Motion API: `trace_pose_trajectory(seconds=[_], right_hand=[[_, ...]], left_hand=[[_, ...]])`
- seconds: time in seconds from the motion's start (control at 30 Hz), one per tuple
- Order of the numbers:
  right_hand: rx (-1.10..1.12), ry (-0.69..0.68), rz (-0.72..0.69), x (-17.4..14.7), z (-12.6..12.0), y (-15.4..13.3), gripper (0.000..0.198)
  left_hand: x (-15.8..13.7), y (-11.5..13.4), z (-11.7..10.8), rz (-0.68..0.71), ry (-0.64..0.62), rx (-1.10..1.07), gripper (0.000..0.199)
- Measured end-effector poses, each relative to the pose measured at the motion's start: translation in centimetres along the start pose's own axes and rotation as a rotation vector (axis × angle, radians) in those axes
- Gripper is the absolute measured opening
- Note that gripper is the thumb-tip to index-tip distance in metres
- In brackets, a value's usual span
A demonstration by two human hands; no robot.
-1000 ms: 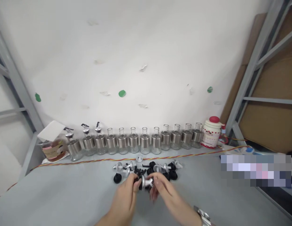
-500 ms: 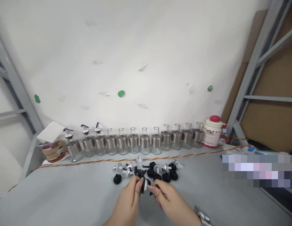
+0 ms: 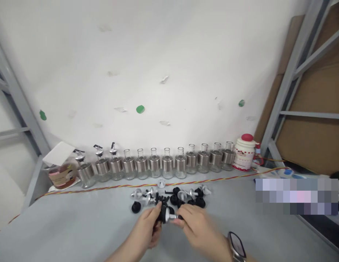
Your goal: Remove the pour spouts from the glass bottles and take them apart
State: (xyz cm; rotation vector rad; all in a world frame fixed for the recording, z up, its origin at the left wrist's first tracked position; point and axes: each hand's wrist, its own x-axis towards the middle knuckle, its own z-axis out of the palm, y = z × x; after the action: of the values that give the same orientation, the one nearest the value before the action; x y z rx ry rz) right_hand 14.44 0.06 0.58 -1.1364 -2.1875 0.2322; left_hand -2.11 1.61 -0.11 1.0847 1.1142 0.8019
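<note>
My left hand (image 3: 146,226) grips the black stopper end of a silver bottle pourer (image 3: 168,215) just above the table. My right hand (image 3: 200,227) closes round the narrow spout end of that pourer, where a dark tip shows between the fingers. The pourer lies sideways between both hands. Beyond it are loose black stoppers (image 3: 136,207), silver spouts (image 3: 149,199) and small black flip caps (image 3: 161,198) in a heap, partly hidden by my hands.
Glass bottles with metal bands (image 3: 167,162) line the wall; three at the left carry pourers. A red-yellow twisted wire (image 3: 114,186) runs in front. A labelled jar (image 3: 62,176) stands far left, a red-topped canister (image 3: 244,154) at the right. A clear disc (image 3: 161,183) lies by the wire.
My right hand has moved in to close on the spout, which now shows lengthwise between the hands. My left hand has turned and shifted slightly left, with its grip on the black end.
</note>
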Motion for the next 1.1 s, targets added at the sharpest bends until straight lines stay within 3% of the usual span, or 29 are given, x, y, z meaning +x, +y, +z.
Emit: trace_pose_trajectory(seconds=[0.1, 0.17, 0.23, 0.33, 0.57, 0.63, 0.73, 0.8, 0.87, 1.0, 1.1], right_hand=[[0.527, -0.090, 0.429, 0.4, 0.8, 0.3, 0.050], [0.803, -0.101, 0.629, 0.9, 1.3, 0.8, 0.055], [0.965, -0.049, 0.724, 1.3, 1.5, 1.2, 0.056], [1.098, 0.016, 0.804, 1.6, 1.4, 1.6, 0.055], [1.287, -0.067, 0.829, 1.2, 1.2, 0.9, 0.059], [1.305, -0.118, 0.827, 1.1, 1.4, 0.5, 0.059], [1.330, -0.199, 0.822, 0.8, 1.7, -0.4, 0.060], [1.344, -0.242, 0.815, 0.5, 1.7, -1.1, 0.060], [1.361, -0.280, 0.796, 0.4, 1.6, -1.7, 0.059], [1.317, -0.296, 0.749, 0.5, 1.7, -1.8, 0.062], [1.229, -0.198, 0.732, 0.7, 2.1, -1.1, 0.061]], left_hand=[[0.1, 0.2, -0.9, 0.175, 0.190, 0.125, 0.048], [0.1, 0.7, -2.3, 0.369, 0.375, 0.446, 0.043], [0.2, 1.5, -3.8, 0.535, 0.474, 0.914, 0.036], [0.9, 2.0, -5.4, 0.614, 0.500, 1.103, 0.026], [1.2, 1.1, -4.7, 0.784, 0.508, 1.194, 0.036], [0.0, 1.2, -3.6, 0.900, 0.418, 1.223, 0.042], [-1.8, 1.3, -1.6, 1.047, 0.120, 1.265, 0.059], [-2.4, 1.0, -0.6, 1.034, 0.014, 1.228, 0.058], [-2.3, 0.4, -0.2, 0.965, -0.006, 1.126, 0.048], [-1.8, -0.7, -0.2, 0.861, 0.024, 0.842, 0.040], [-1.6, -0.7, 0.0, 0.713, 0.107, 0.564, 0.031]])
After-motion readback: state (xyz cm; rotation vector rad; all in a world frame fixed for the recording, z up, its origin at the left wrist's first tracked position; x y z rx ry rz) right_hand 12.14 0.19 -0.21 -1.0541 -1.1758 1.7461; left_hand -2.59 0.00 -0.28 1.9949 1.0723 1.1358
